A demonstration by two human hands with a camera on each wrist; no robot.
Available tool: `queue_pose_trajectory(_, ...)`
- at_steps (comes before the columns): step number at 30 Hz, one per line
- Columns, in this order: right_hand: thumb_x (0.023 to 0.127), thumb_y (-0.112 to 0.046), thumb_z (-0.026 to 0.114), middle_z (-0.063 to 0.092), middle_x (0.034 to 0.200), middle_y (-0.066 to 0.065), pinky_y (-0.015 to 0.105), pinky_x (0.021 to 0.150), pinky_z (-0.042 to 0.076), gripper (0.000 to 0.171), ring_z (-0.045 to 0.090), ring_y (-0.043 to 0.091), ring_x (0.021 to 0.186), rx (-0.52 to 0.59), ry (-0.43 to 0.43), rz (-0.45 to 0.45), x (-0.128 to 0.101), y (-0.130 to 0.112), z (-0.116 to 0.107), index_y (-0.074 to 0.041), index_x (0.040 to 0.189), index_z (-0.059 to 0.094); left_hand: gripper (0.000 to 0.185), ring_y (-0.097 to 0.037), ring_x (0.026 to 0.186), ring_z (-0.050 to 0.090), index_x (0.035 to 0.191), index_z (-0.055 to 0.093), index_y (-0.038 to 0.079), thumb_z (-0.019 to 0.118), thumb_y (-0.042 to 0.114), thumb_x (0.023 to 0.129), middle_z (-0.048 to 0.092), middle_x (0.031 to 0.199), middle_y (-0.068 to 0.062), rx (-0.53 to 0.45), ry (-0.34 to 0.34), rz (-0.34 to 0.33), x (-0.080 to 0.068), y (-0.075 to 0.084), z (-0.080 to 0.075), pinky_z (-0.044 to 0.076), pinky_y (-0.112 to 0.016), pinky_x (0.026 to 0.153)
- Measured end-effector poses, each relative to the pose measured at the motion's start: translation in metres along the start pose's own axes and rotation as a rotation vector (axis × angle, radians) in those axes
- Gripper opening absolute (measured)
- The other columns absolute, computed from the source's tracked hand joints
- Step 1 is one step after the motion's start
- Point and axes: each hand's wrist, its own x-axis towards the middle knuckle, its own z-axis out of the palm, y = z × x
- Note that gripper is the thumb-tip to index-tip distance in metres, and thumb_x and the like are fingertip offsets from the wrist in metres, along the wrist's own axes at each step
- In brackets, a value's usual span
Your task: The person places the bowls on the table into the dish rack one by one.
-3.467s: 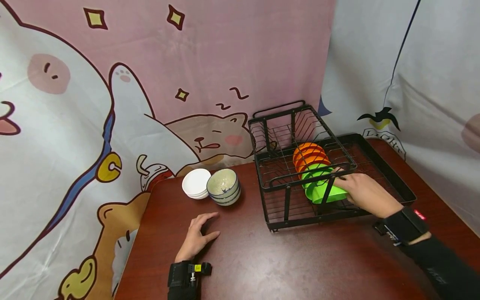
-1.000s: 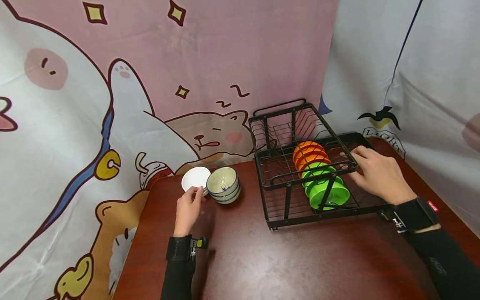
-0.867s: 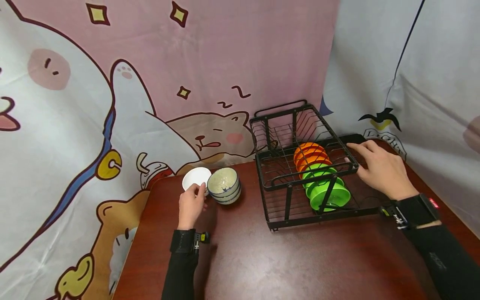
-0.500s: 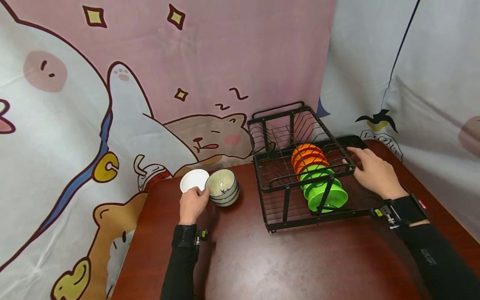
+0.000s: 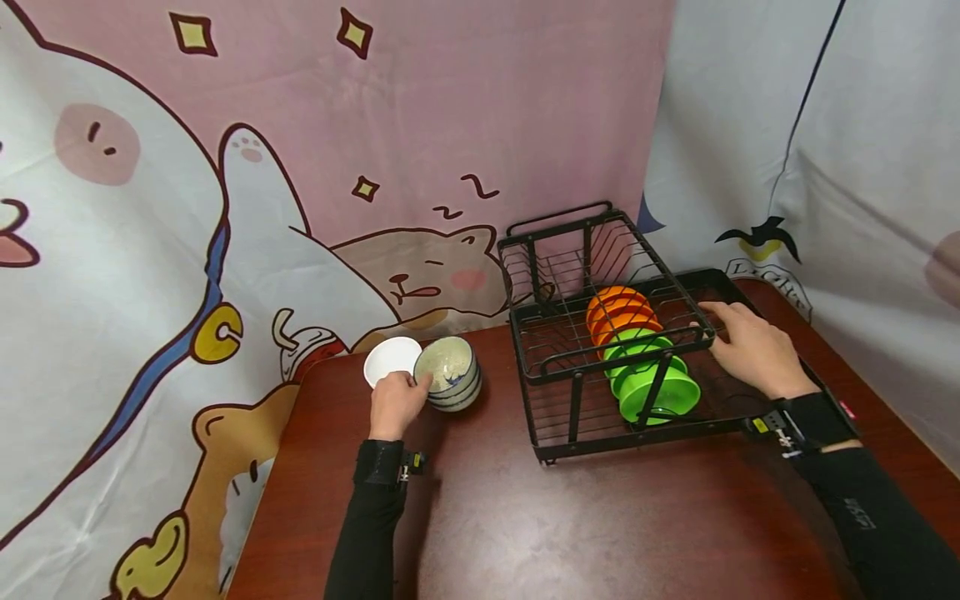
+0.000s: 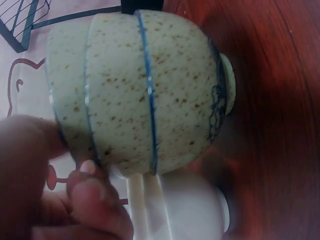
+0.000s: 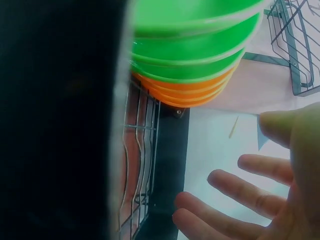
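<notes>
While "LIGHT" reads out in outlined letters on the pale cloth (image 5: 832,100), the left hand (image 5: 397,404) has thumb and fingers clamped on the rim of the speckled bowls (image 6: 185,90); one rim or more, I can't tell. Three of those, nested, at the far left of the table (image 5: 562,533)! Three white bowls (image 5: 390,358) just beside. At the black rack (image 5: 575,407), the right hand (image 5: 757,346) spreads its fingers apart, near three green bowls (image 5: 636,397) and several overlapping orange bowls (image 7: 187,91).
</notes>
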Motion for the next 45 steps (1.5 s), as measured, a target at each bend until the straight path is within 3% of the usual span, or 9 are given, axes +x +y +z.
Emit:
queue_pose_trajectory(4,0.095,-0.009,0.057,0.056,0.124,0.029,0.039,0.056,0.035,0.057,0.051,0.030,0.073,0.003,-0.008,-0.008,0.001,0.000,-0.001,-0.003,0.151,0.048,0.045,-0.023,0.057,0.046,0.053,0.046,0.014,0.064,0.019,0.094,0.040,0.053,0.003,0.002,0.023,0.004,0.001,0.001,0.000,0.036,-0.035,0.060)
queue_pose_trajectory(9,0.094,-0.008,0.057,0.056,0.124,0.030,0.039,0.055,0.036,0.057,0.052,0.031,0.074,-0.011,0.006,-0.013,0.002,0.003,-0.002,-0.003,0.150,0.048,0.045,-0.022,0.055,0.038,0.052,0.042,0.013,0.063,0.012,0.093,0.032,0.054,0.004,-0.020,0.125,0.055,0.000,0.006,-0.004,0.031,-0.036,0.059)
queue_pose_trajectory(14,0.095,-0.009,0.056,0.057,0.121,0.028,0.037,0.054,0.036,0.056,0.052,0.030,0.072,-0.016,0.004,-0.011,0.003,0.005,-0.003,-0.004,0.150,0.049,0.047,-0.026,0.056,0.041,0.050,0.044,0.013,0.064,0.012,0.092,0.034,0.053,0.002,0.011,0.172,0.079,0.000,0.009,-0.005,0.032,-0.037,0.056)
queue_pose_trajectory(20,0.096,-0.010,0.056,0.058,0.119,0.027,0.038,0.054,0.036,0.053,0.053,0.029,0.073,-0.015,0.015,-0.007,0.001,0.005,-0.001,-0.004,0.149,0.051,0.045,-0.028,0.059,0.054,0.051,0.051,0.014,0.064,0.026,0.092,0.047,0.054,0.000,0.085,0.028,-0.018,0.003,0.011,-0.006,0.040,-0.040,0.056)
queue_pose_trajectory(25,0.097,-0.011,0.057,0.060,0.111,0.022,0.036,0.053,0.034,0.049,0.052,0.027,0.070,-0.018,0.045,-0.014,-0.001,0.006,0.002,-0.004,0.145,0.055,0.042,-0.025,0.058,0.049,0.051,0.049,0.014,0.062,0.023,0.090,0.045,0.056,0.000,0.075,-0.073,-0.068,0.003,0.010,-0.007,0.035,-0.036,0.054)
queue_pose_trajectory(32,0.097,-0.011,0.059,0.060,0.105,0.020,0.036,0.053,0.032,0.044,0.051,0.026,0.068,-0.006,0.080,-0.005,-0.003,0.005,0.004,-0.004,0.141,0.059,0.048,-0.022,0.053,0.039,0.048,0.043,0.013,0.060,0.013,0.093,0.036,0.050,0.002,-0.042,0.007,-0.001,0.002,0.009,-0.007,0.029,-0.033,0.055)
queue_pose_trajectory(39,0.104,-0.021,0.060,0.063,0.113,0.026,0.049,0.060,0.045,0.042,0.062,0.035,0.081,0.014,0.054,0.008,-0.004,0.009,0.004,-0.003,0.142,0.058,0.049,-0.024,0.052,0.042,0.048,0.044,0.012,0.059,0.012,0.095,0.036,0.049,0.002,-0.064,0.108,0.023,0.001,0.011,-0.007,0.030,-0.034,0.055)
queue_pose_trajectory(42,0.108,-0.030,0.056,0.064,0.125,0.029,0.060,0.069,0.048,0.043,0.066,0.044,0.093,0.051,0.078,0.005,-0.002,0.007,-0.002,-0.004,0.143,0.058,0.046,-0.028,0.054,0.047,0.048,0.044,0.013,0.059,0.011,0.092,0.040,0.050,0.000,-0.062,0.180,0.055,0.003,0.018,-0.016,0.035,-0.038,0.055)
queue_pose_trajectory(45,0.110,-0.039,0.051,0.064,0.130,0.029,0.064,0.078,0.048,0.048,0.067,0.047,0.102,0.112,0.112,-0.002,0.003,0.001,-0.018,-0.006,0.143,0.059,0.046,-0.025,0.052,0.039,0.050,0.042,0.013,0.057,0.009,0.093,0.035,0.051,0.001,-0.092,0.253,0.101,0.006,0.030,-0.033,0.032,-0.038,0.054)
